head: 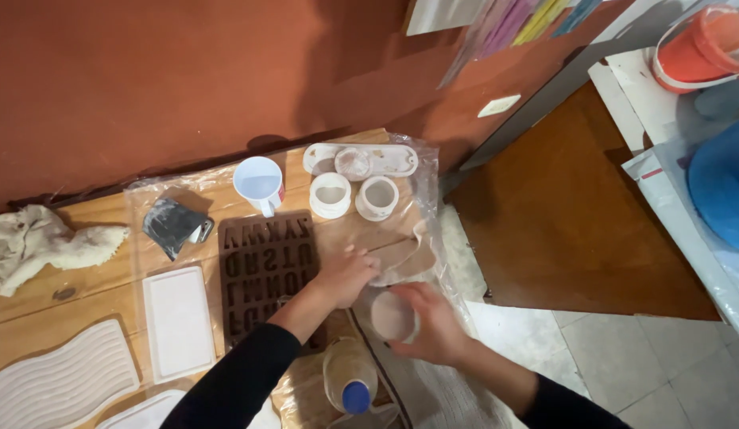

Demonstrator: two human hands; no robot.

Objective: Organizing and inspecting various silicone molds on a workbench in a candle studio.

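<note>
Nearest the camera, a clear plastic bottle with a blue cap (pixel 350 381) lies on the wooden table (pixel 83 286), its long axis running roughly from six to twelve o'clock, cap end toward six. Just past it at one o'clock, the right hand (pixel 433 322) curls its fingers closed around a small round white mould (pixel 392 316), whose open face turns up toward the camera; being round, it shows no long axis. The left hand (pixel 346 274) sits just at eleven o'clock of that mould, palm down, fingers bent and pressing on a flat beige sheet (pixel 408 258) that lies on clear plastic film (pixel 429 199); whether it pinches the sheet cannot be told. At nine o'clock of the left hand, touching its wrist, lies a brown letter mould (pixel 262 266), long axis from six to twelve. Beyond, toward twelve, stand a white mug (pixel 259 183), two round white moulds (pixel 330 195) and a long oval mould (pixel 361 159) lying from nine to three. A white rectangular tray (pixel 177 322) lies at nine o'clock.
</note>
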